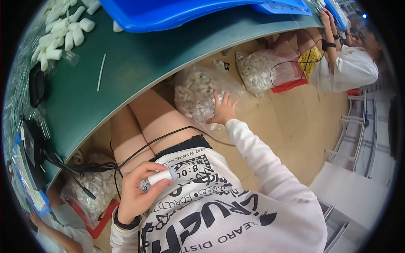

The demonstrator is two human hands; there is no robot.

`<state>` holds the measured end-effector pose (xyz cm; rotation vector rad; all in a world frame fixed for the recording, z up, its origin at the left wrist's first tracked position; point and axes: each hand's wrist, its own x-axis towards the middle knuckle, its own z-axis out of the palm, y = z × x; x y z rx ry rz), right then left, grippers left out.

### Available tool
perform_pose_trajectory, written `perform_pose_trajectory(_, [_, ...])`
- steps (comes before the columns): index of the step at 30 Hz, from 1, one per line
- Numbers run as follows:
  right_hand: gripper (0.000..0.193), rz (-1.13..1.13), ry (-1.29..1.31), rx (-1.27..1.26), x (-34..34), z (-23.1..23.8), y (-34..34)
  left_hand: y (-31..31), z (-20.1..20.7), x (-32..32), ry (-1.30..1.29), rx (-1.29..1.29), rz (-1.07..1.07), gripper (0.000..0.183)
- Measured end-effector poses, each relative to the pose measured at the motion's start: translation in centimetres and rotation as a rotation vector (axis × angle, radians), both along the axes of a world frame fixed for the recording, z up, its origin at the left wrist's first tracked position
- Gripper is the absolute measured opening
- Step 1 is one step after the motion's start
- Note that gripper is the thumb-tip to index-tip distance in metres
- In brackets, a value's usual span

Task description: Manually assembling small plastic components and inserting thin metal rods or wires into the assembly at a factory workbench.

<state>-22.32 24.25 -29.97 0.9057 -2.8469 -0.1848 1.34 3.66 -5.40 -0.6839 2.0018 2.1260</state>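
Between the thumb and fingers of my left hand (pixel 141 189) is a small white cylinder (pixel 160 177) with a clear end, held above my lap. My right hand (pixel 223 110) reaches down beside my thigh with its fingers spread, over the side of a clear plastic bag (pixel 196 95) full of small white cylindrical pieces. Whether the fingertips touch the bag I cannot tell. On the green table (pixel 126 63) lie a heap of white cylinders (pixel 63 33) at the far left and a thin white stick (pixel 101 72).
A blue tray (pixel 168 17) stands at the table's far side. A second filled bag (pixel 261 69) sits near a co-worker (pixel 350 67) at right; another bag (pixel 90 196) rests at lower left. Black cables (pixel 80 168) hang off the table and cross my lap. Metal racks (pixel 358 126) stand at right.
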Motion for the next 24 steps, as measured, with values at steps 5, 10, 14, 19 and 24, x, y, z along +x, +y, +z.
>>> perform_pose_trajectory(5, [0.067,-0.336,-0.859,0.349,-6.0,0.1,2.1,0.6,0.4,-0.8,0.023,0.0,0.044,0.019])
perform_pose_trajectory(10, [0.114,-0.51,-0.697,-0.207,-1.5,1.3,-0.2,0.2,-0.3,-1.0,0.016,0.034,0.094,0.02])
perform_pose_trajectory(14, [0.116,-0.539,-0.934,-0.324,2.3,-12.1,-0.3,0.2,0.3,-1.4,0.061,0.023,0.154,0.021])
perform_pose_trajectory(19, [0.034,-0.411,-0.858,-0.3,4.3,-14.4,-2.1,-0.6,0.5,-0.9,0.046,0.06,0.261,0.023])
perform_pose_trajectory(24, [0.027,-0.359,-0.62,-0.453,-3.5,-4.7,0.3,-0.4,-0.4,-0.7,0.045,0.03,0.284,0.023])
